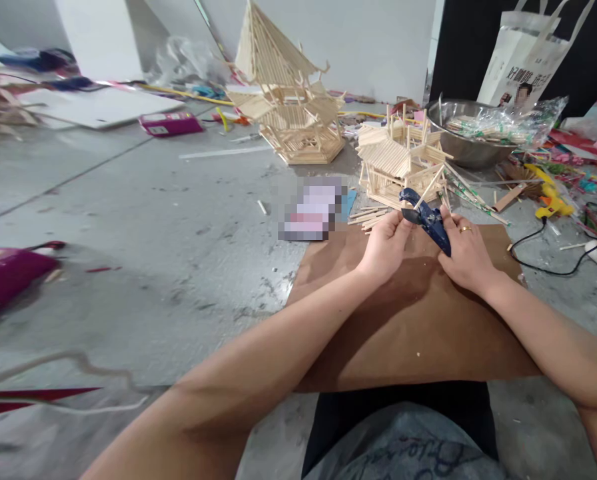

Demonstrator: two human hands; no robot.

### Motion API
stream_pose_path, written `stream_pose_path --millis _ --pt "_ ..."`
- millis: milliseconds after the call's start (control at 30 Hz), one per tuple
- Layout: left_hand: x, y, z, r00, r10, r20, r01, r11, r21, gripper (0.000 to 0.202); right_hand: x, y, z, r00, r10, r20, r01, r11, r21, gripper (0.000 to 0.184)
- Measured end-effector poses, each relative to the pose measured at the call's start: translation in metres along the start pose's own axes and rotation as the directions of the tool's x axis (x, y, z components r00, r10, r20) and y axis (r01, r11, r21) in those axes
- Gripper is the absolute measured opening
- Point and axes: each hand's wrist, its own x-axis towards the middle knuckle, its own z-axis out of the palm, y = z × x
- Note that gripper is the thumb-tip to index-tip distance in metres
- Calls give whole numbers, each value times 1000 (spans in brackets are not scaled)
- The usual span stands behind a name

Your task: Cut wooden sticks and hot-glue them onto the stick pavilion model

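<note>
My right hand (466,250) is closed around a blue hand cutter (436,227), its dark blade pointing up and left. Between the fingertips of my left hand (384,248) is a thin wooden stick (430,187), slanting up to the right at the cutter's jaws. Whether the blades touch the stick, I cannot tell. Just beyond my hands stands a small stick-built pavilion (386,159) with upright posts. Several loose sticks (366,217) lie left of it, near my left hand. A brown sheet (418,340) is spread under both hands.
Further back stands a taller stick pagoda (301,117). A blurred-out phone (312,212) lies left of the sheet. To the right are a metal bowl (471,155) with packaged sticks and a yellow glue gun (552,199) with a black cord. Purple packs (171,124) lie left.
</note>
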Motion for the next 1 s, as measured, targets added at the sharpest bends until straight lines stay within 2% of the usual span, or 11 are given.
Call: stream_pose_path --millis 233,433,633,1000 --pt "6 4 -11 997 64 37 -64 998 16 19 1 11 1 991 -92 95 82 991 103 72" --pt "7 6 -14 990 135 35 -137 989 55 20 1 10 1 993 -85 83 70 982 174 73" --pt "6 6 -17 968 240 78 -251 943 218 17 1 10 0 993 -62 100 42 979 199 71" --pt "4 9 -17 957 273 97 -289 917 275 16 2 10 -4 994 -50 99 30 981 191 67"
